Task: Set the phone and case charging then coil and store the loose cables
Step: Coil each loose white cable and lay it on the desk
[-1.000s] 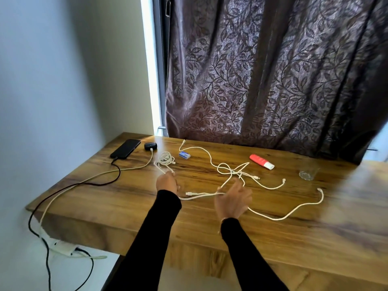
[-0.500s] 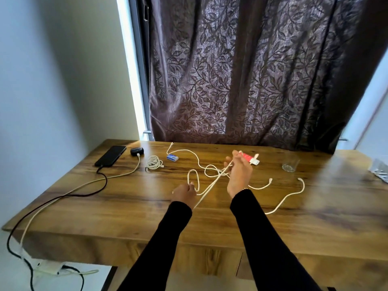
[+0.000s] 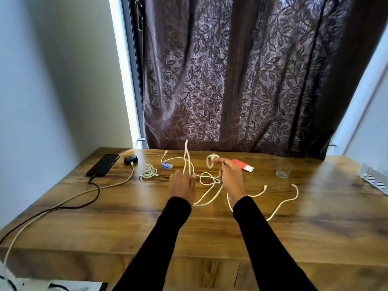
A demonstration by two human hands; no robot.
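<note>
Home room, leaf-patterned curtain (image 3: pixel 241 80) over window, wooden desk (image 3: pixel 105 227)

Bare wood is left along the near edge of the brown wooden table (image 3: pixel 210 238). Toward 12 o'clock, passage is blocked by tangled white cables (image 3: pixel 206 181). At 1 o'clock a red tube (image 3: pixel 242 164) and clear drinking glass (image 3: pixel 283 171) are met; at 11 o'clock, a small coiled white cable (image 3: pixel 148 171).
</note>
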